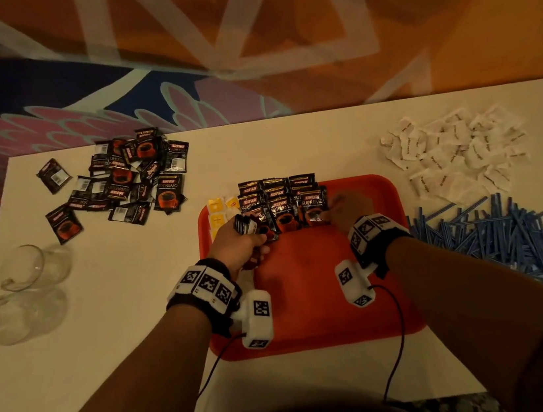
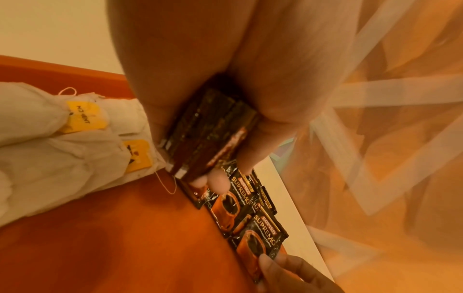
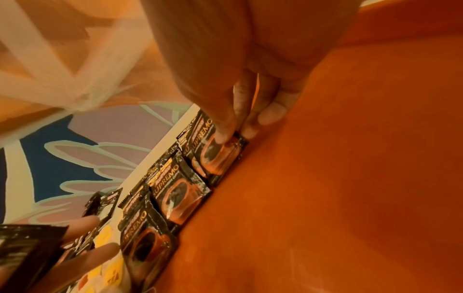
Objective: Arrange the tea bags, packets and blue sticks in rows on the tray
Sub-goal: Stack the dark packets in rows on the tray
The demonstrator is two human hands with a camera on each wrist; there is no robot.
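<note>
Foil packets: light, slick, floppy; best pinched at edge, I judge.
Head: my left hand (image 1: pixel 234 245) clutches packet stack (image 1: pixel 245 225) over red tray (image 1: pixel 310 304); my right hand (image 1: pixel 346 211) on rightmost packet (image 1: pixel 313 209) in row.
Left wrist: fingers curled round stack; tea bags (image 2: pixel 62 142) beside.
Right wrist: fingertips (image 3: pixel 223 136) pinch packet's near corner against tray.

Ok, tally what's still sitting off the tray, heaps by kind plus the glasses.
Dark coffee packet heap: 1
White packet heap: 1
Blue stick heap: 1
Clear glasses: 2
Total: 5
</note>
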